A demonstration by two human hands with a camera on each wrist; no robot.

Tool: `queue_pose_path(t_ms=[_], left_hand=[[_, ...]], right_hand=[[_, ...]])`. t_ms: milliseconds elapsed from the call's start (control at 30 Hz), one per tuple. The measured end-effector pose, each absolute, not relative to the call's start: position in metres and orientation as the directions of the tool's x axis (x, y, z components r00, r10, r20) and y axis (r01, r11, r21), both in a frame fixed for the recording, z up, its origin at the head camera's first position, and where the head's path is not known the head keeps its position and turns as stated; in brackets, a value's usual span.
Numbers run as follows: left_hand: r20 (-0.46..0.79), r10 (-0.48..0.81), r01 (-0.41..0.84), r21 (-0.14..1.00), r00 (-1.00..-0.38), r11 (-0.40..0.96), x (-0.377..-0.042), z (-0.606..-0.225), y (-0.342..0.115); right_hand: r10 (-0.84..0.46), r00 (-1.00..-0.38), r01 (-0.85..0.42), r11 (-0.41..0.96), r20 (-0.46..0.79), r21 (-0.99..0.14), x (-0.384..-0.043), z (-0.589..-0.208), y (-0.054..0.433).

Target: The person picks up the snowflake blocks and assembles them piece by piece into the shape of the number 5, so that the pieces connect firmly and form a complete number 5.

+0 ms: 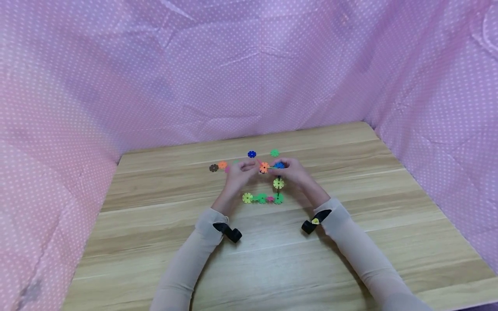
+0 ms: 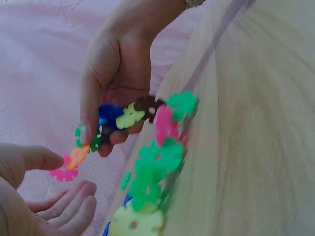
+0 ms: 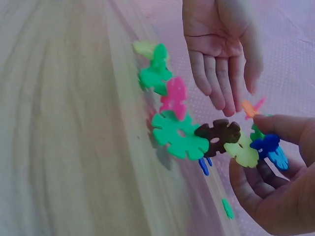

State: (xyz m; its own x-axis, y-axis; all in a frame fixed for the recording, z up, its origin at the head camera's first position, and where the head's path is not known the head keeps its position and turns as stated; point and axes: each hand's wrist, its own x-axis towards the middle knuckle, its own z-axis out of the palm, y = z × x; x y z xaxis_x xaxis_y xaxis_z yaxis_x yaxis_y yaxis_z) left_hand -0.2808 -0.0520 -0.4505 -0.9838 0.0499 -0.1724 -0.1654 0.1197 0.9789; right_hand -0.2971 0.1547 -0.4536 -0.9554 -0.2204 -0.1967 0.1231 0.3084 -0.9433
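A bent chain of flower-shaped plastic discs, linked by their slots, runs from a yellow disc [image 1: 247, 198] through green and pink ones to a corner green disc [image 1: 278, 198]. From there it continues through a brown disc [image 3: 220, 137] and another yellow disc [image 1: 278, 183] to blue ones. My right hand [image 1: 295, 172] pinches the chain near its green and blue discs. Beyond the thumb, an orange disc [image 1: 264, 167] and a pink disc [image 2: 64, 169] end the chain. My left hand [image 1: 239, 175] is beside that end, fingers loosely extended, thumb tip at the pink disc; contact is unclear.
Loose discs lie on the wooden table [image 1: 155, 242] past my hands: dark blue [image 1: 252, 154], green [image 1: 275, 153], orange [image 1: 222, 165] and brown [image 1: 213, 168]. Some are partly hidden by my left hand. Pink dotted cloth [image 1: 241, 73] hangs around the table's back and sides.
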Motion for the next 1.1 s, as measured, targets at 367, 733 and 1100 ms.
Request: queue_pose_path(t_ms=[367, 733, 1100], left_hand=[[-0.253, 0.018, -0.251, 0.966, -0.967, 0.062, -0.279, -0.456, -0.053], [-0.293, 0.031, -0.286, 0.948, -0.956, 0.143, -0.281, -0.448, -0.073], [-0.297, 0.139, -0.259, 0.937, -0.945, 0.236, -0.286, -0.452, -0.087]], right_hand=[[-0.203, -0.966, 0.098, 0.289, -0.161, -0.952, -0.290, -0.466, 0.135], [-0.458, -0.867, 0.072, 0.278, -0.198, -0.958, -0.285, -0.464, 0.137], [-0.327, -0.938, -0.030, 0.404, -0.113, -0.914, -0.307, -0.446, 0.162]])
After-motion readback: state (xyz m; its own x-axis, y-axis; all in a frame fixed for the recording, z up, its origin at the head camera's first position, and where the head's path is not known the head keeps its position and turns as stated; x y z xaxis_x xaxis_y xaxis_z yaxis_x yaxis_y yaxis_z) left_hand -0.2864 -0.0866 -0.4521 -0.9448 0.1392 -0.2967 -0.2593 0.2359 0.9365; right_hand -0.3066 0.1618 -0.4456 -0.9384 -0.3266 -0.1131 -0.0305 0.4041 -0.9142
